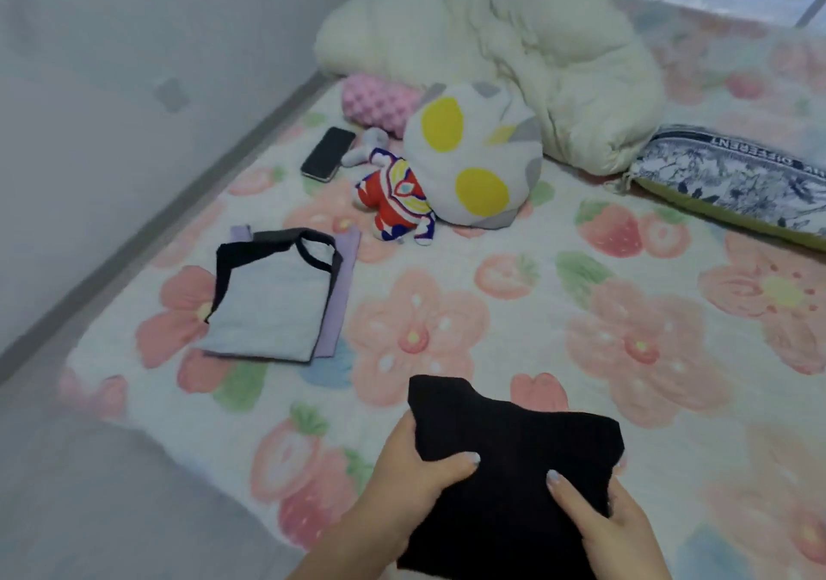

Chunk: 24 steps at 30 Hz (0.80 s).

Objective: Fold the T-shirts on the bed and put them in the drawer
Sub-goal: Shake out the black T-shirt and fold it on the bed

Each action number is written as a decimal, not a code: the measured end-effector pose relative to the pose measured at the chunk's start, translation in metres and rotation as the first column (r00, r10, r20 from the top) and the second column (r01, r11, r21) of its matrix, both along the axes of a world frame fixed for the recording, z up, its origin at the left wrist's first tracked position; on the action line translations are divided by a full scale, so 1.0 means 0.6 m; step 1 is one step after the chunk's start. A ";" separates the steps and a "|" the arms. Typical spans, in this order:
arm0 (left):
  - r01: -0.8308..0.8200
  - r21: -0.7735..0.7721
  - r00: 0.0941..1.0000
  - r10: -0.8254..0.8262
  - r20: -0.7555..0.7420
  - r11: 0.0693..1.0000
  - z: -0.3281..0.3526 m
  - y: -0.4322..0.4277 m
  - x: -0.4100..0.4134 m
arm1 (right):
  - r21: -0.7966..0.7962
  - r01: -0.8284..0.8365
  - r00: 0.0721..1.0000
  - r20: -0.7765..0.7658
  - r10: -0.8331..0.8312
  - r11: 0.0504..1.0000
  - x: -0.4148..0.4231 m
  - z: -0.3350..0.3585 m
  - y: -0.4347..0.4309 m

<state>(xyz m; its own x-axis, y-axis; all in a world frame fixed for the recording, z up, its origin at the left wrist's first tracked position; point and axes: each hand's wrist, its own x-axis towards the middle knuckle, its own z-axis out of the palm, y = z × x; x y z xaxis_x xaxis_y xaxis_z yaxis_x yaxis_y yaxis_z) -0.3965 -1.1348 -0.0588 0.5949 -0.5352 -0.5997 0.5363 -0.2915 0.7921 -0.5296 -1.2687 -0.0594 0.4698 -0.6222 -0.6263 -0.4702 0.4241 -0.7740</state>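
Folded black T-shirt (514, 445) held in both hands, about to join the pile

The left hand (420, 463) grips the shirt's left edge and the right hand (599, 512) its right edge, each thumb on top and fingers tucked beneath, so the shirt sits between them just above the bed cover (491, 311). Folding looks done for this one. The next move is probably to carry it ahead and to the left of the grip onto the folded grey-and-black shirt (272, 307), which lies on a lilac shirt (342, 275), keeping the folds flat. No drawer is in view. The cover is soft, quilted, printed with flowers and strawberries. Farther beyond the grip lie a phone (327, 154), a plush toy (447, 168), a pink cushion (380, 103), a cream duvet (514, 34) and, off to the right, a patterned pillow (737, 177). A grey wall (111, 87) runs along the left.
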 end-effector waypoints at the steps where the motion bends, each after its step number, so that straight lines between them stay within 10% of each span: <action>1: -0.037 0.005 0.999 0.037 0.030 0.999 0.007 0.013 0.016 | -0.012 -0.029 0.999 0.016 0.029 1.000 0.025 0.008 0.009; 8: -0.344 0.066 0.920 0.322 0.225 0.937 -0.018 0.136 0.220 | 0.066 -0.242 0.957 0.180 0.227 0.968 0.282 -0.037 0.100; 19: -0.374 0.075 0.814 0.288 0.505 0.924 -0.063 0.232 0.545 | 0.076 -0.331 0.859 0.435 0.268 0.940 0.602 -0.125 0.178; 24: -0.381 0.744 0.794 -0.218 0.568 0.549 -0.235 0.191 0.610 | 0.007 -0.388 0.910 0.159 0.382 0.922 0.699 -0.231 0.140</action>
